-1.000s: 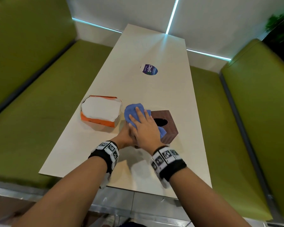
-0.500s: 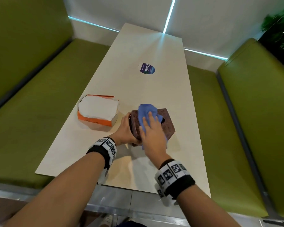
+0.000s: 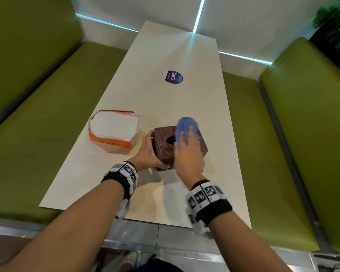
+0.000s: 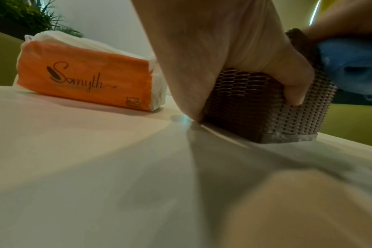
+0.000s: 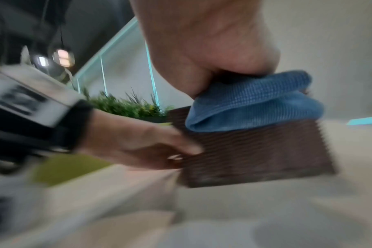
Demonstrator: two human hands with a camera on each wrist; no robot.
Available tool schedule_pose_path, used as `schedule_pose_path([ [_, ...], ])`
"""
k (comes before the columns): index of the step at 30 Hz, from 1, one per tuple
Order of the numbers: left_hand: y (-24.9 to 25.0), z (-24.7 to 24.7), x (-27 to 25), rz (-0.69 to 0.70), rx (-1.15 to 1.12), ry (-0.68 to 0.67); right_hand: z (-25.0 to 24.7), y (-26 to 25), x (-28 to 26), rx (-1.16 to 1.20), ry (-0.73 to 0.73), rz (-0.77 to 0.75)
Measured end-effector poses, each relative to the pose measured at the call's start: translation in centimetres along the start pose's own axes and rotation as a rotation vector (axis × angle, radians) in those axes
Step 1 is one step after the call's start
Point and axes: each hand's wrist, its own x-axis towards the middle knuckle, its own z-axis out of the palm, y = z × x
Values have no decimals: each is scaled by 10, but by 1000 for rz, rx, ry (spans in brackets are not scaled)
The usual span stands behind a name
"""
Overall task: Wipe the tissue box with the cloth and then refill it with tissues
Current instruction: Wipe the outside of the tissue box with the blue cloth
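The right hand [image 3: 186, 154] presses a blue cloth [image 3: 185, 126] flat-fingered onto the top of a brown woven tissue box [image 3: 163, 142], which the left hand [image 3: 148, 154] grips by its side on the white desk [image 3: 165, 99], just beside an opened orange pack of tissues [image 3: 114, 130].
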Motion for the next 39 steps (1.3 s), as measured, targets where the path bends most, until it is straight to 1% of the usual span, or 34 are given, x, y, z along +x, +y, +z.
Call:
schedule_pose_path([
  [1,1,0,0,2,2,3,4,-12,0,-3,-17,-77],
  [2,2,1,-1,13,17,13,13,-24,-2,-59,-56,-164],
  [3,3,2,-1,39,40,20,17,-34,-2,-172,-84,-236],
  [4,4,2,-2,58,58,28,16,-34,8,-245,-111,-301],
  [5,6,1,-3,53,63,27,10,-27,24,-275,-141,-309],
  [7,4,0,-3,15,10,37,-4,1,48,-385,-207,-235],
  [8,2,1,-1,14,-15,42,-9,16,53,-440,-214,-182],
  [10,-1,2,0,27,-14,42,-13,42,52,-475,-179,-71],
  [11,-1,2,0,35,2,36,-14,48,45,-483,-146,0],
  [12,1,1,0,40,11,28,-9,47,35,-520,-118,31],
  [13,0,2,1,32,21,19,-6,39,21,-547,-91,28],
  [14,1,2,0,22,15,13,1,25,9,-559,-56,-55],
  [15,2,2,0,17,1,16,4,7,-3,-514,-36,-139],
  [16,2,2,1,18,-3,16,9,-9,-10,-374,-37,-185],
  [17,3,3,0,26,4,22,11,-25,-9,-262,-71,-215],
  [18,4,3,0,34,19,29,11,-36,-1,-220,-90,-232],
  [19,5,3,-1,46,33,32,8,-39,12,-181,-120,-207],
  [20,5,2,-2,51,27,28,4,-36,25,-212,-156,-199],
  [22,2,0,-1,34,-11,30,-5,-12,47,-359,-233,-159],
  [23,-1,1,0,25,-29,29,-13,4,55,-408,-218,-123],
  [25,-4,1,2,35,-37,18,-23,32,57,-412,-157,-18],
  [27,-5,2,3,47,-11,16,-21,36,42,-413,-115,71],
  [28,-6,3,4,36,-12,18,-16,28,29,-447,-88,38],
  [29,-8,5,4,33,-16,20,-12,14,16,-484,-110,-31],
  [30,-7,5,4,28,-20,26,-3,-1,5,-444,-99,-105],
  [31,-10,6,6,26,-23,37,4,-15,-3,-350,-102,-148],
  [33,-17,7,10,37,-11,44,12,-32,-1,-183,-108,-192],
  [34,-18,7,10,31,-11,39,10,-34,4,-167,-122,-189],
  [35,-17,6,10,26,-18,37,7,-28,12,-222,-149,-207],
  [36,-15,4,9,23,-25,39,3,-18,18,-291,-164,-188],
  [37,-14,4,9,33,-31,43,-3,-5,26,-333,-175,-135],
  [39,-13,6,9,48,-29,59,-11,18,37,-364,-122,12],
])
